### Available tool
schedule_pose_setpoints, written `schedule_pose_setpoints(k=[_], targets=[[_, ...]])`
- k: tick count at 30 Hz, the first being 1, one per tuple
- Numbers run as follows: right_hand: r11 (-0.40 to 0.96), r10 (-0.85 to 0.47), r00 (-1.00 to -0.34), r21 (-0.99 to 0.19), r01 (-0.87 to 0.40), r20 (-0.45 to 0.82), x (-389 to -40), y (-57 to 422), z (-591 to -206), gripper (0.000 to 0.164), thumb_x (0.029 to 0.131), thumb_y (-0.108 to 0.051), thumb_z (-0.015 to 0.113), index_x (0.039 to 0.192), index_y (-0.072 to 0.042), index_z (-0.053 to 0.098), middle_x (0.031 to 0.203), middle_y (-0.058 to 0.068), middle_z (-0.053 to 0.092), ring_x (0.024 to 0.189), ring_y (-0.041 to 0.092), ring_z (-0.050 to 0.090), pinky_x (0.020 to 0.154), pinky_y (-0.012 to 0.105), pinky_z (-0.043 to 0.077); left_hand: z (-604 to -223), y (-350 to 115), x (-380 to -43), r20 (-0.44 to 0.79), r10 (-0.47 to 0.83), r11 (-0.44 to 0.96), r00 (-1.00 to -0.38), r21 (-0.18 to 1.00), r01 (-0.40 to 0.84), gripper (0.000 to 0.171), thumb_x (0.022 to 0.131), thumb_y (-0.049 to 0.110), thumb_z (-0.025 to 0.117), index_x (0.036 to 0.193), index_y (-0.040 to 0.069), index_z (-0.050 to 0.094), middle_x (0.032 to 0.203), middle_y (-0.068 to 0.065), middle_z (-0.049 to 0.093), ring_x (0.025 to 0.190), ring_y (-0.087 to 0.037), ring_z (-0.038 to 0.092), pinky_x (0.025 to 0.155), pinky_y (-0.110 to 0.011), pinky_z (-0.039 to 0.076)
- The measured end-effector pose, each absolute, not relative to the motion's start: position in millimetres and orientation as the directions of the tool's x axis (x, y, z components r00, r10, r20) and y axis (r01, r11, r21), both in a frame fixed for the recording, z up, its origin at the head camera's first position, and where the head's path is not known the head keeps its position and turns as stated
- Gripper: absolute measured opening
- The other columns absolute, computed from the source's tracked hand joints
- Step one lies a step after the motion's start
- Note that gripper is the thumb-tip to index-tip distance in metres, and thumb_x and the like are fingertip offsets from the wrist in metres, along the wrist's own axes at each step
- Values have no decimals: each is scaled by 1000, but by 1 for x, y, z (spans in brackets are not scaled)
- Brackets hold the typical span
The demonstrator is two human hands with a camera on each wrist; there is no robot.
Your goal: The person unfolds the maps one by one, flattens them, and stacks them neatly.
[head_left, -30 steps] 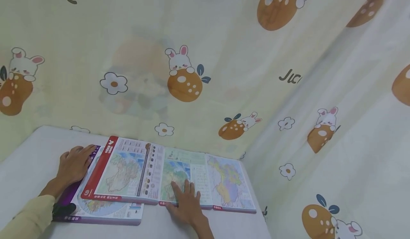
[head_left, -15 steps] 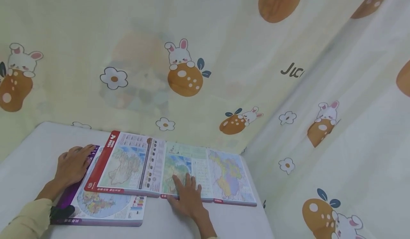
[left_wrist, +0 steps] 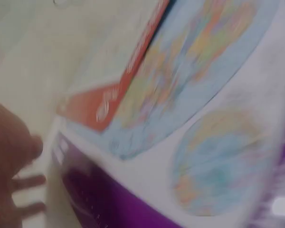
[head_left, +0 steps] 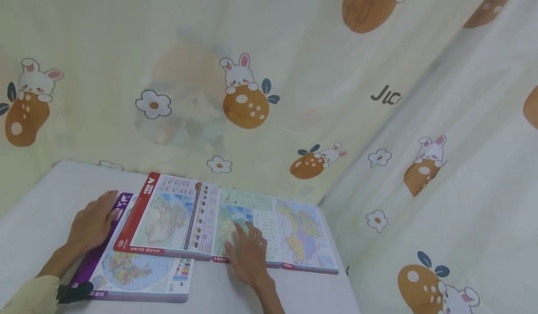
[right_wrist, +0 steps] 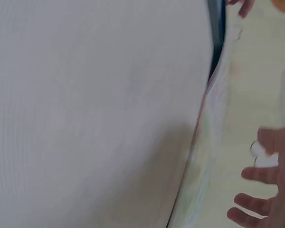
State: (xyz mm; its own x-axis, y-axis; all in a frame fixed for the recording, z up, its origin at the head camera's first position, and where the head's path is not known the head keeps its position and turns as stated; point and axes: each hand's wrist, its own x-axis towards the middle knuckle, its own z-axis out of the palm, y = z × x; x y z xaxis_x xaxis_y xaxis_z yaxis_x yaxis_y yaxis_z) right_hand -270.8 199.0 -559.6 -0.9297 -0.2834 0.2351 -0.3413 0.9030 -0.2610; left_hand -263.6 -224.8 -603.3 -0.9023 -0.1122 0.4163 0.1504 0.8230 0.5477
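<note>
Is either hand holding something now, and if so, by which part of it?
Nothing is held: the left hand is near the purple-edged map, and the right hand, spread open, is over the pale green map.

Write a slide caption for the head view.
Left hand beside a purple-edged map, right hand over a greenish map, rabbit-print cloth behind.

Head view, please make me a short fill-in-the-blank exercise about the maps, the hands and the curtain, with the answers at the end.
1. Where the red-banded map and the world map overlap, the ____ map is on top.
2. The left hand is beside the world map's ____ band.
3. In the head view, the right hand is to the ____ of the red band.
4. The long-eared animals printed on the curtain are ____.

Missing words: red-banded; purple; right; rabbits.
</note>
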Motion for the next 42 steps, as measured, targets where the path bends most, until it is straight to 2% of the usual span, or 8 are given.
schedule_pose_setpoints(k=[4, 9, 14, 21, 28, 32, 35, 42], targets=[[832, -156, -947, -479, -279, 282, -259, 177, -544, 26, 105, -30, 71, 124, -13, 77, 111, -1, 76, 100, 14, 67, 87, 36, 53, -584, -212, -245, 346, -186, 803, -920, 593, 61, 55, 104, 3, 62, 152, -16, 42, 145, -42, 49, 122, -62, 53, 95, -79, 48], [701, -67, -988, -697, -148, 142, -245, 148, -542, 12, 100, -17, 74, 96, -8, 81, 74, -7, 72, 64, -1, 58, 63, 18, 49, -570, -195, -222, 242, -228, 794, -943, 606, -36, 53, 105, 6, 62, 146, -23, 44, 134, -45, 53, 111, -59, 59, 94, -75, 51], [658, -9, -999, -752, -46, 53, -229, 127, -558, 8, 95, -11, 75, 90, -6, 80, 71, -6, 68, 62, 1, 56, 59, 18, 46, -565, -183, -209, 97, -245, 787, -965, 600, -140, 54, 106, 8, 62, 145, -25, 42, 139, -47, 49, 123, -63, 53, 103, -74, 48], [590, 80, -996, -807, 12, 44, -219, 109, -559, 5, 91, -5, 78, 86, -4, 78, 72, -1, 73, 62, 3, 62, 58, 19, 53, -560, -178, -208, 76, -296, 759, -952, 624, -186, 50, 107, 4, 58, 142, -28, 42, 133, -50, 49, 108, -60, 54, 89, -67, 51], [561, 127, -991, -820, 114, -51, -220, 107, -560, 3, 88, -2, 76, 86, -3, 78, 77, 0, 73, 64, 8, 64, 58, 20, 52, -562, -189, -214, 8, -346, 668, -938, 704, -241, 47, 105, 4, 60, 136, -30, 47, 126, -51, 56, 111, -67, 58, 92, -70, 51], [548, 152, -987, -827, 125, -48, -220, 107, -563, 4, 84, -2, 79, 81, -4, 78, 73, 0, 72, 62, 7, 62, 57, 20, 51, -560, -200, -216, -27, -337, 617, -941, 748, -243, 36, 103, 2, 60, 120, -30, 57, 106, -45, 68, 91, -55, 70, 75, -56, 60], [545, 165, -985, -828, 131, -47, -221, 107, -564, 6, 82, -4, 82, 78, -5, 78, 68, 0, 70, 60, 7, 61, 56, 21, 49, -558, -206, -217, -40, -340, 597, -940, 763, -248, 30, 100, 2, 65, 108, -27, 62, 92, -39, 71, 74, -40, 72, 61, -43, 58], [568, 171, -982, -806, 169, -86, -222, 111, -563, 13, 82, -12, 86, 74, -6, 76, 75, 0, 72, 71, 13, 66, 64, 27, 55, -558, -219, -216, -131, -319, 537, -939, 791, -293, 34, 99, 9, 71, 105, -24, 66, 88, -34, 72, 72, -29, 68, 58, -35, 53]])
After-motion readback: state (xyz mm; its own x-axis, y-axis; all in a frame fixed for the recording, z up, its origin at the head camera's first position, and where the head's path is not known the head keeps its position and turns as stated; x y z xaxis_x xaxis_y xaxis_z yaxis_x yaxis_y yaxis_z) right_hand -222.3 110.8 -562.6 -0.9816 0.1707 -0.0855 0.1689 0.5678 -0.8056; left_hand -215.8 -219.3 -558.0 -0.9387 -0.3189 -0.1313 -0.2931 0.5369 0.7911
